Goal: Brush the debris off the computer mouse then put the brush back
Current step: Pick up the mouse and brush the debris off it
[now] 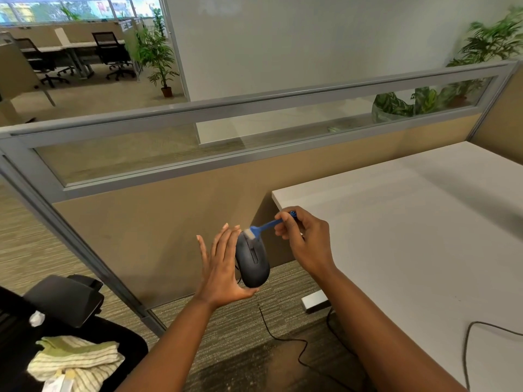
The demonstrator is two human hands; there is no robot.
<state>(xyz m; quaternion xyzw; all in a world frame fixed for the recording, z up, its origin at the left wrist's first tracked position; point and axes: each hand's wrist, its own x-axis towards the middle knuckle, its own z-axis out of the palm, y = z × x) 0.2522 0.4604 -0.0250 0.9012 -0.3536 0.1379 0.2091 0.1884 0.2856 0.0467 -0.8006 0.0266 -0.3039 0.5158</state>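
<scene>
Tan fabric covers the low partition (198,199), which has a grey frame and a glass strip along its top and runs across the view from nine o'clock to two o'clock. A white desk (410,236) fills the area from three to five o'clock, with a dark cable (469,335) looping on it near the lower right edge. At seven o'clock a black chair (65,301) holds a green-and-white striped cloth (76,360). Potted plants (158,58) stand at eleven o'clock, with more greenery at one o'clock behind the glass.

Just below the centre, over the carpet and left of the desk's corner, the left hand (223,270) holds the black mouse (252,261) upright. Its fingers are straight and spread behind the mouse while the thumb curls under the lower end. The mouse's cord (268,326) hangs down to the floor. The right hand (308,244), at about four o'clock from the mouse's top, pinches the handle of the small blue brush (264,227) between curled fingers and thumb. The brush's pale bristles touch the top end of the mouse.
</scene>
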